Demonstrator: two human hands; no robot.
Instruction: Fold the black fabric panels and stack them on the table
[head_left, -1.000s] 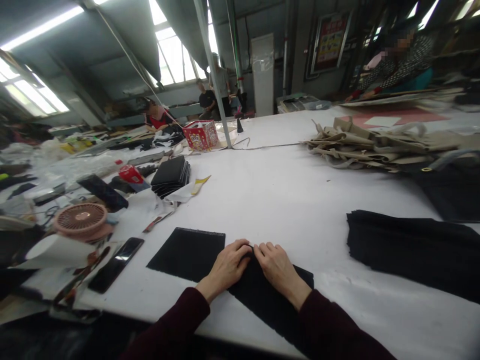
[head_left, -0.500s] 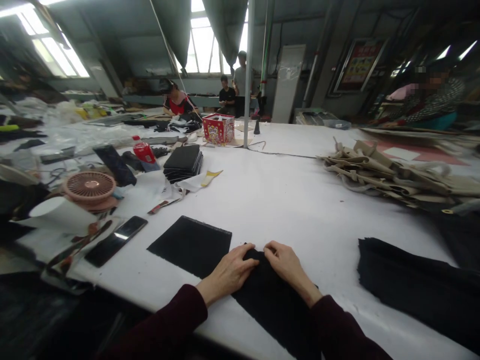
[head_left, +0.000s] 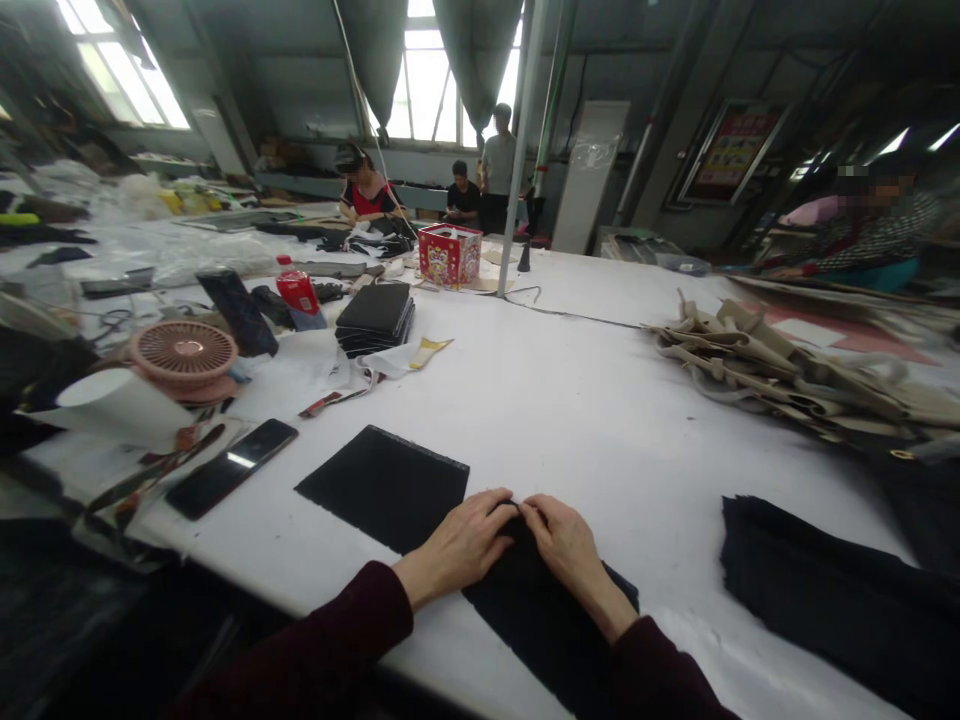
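Observation:
A black fabric piece [head_left: 544, 625] lies on the white table in front of me, running toward the near edge. My left hand [head_left: 469, 540] pinches its far edge between thumb and fingers. Close beside it, my right hand [head_left: 562, 540] grips the same edge, the fingertips of both hands almost touching. The part of the edge under my fingers is hidden. To the left, a flat black panel [head_left: 390, 485] lies on the table, its near right corner by my left hand.
A phone [head_left: 232, 468], a pink fan [head_left: 184, 358] and a stack of black pieces [head_left: 375, 318] lie leftward. On the right are beige strips [head_left: 787, 365] and more black cloth [head_left: 832, 580]. A pole [head_left: 517, 170] and a red box [head_left: 450, 255] stand farther back; several people work beyond.
My right hand has shifted slightly left, closer to my left hand, along the fabric's far edge. The camera view has tilted a little.

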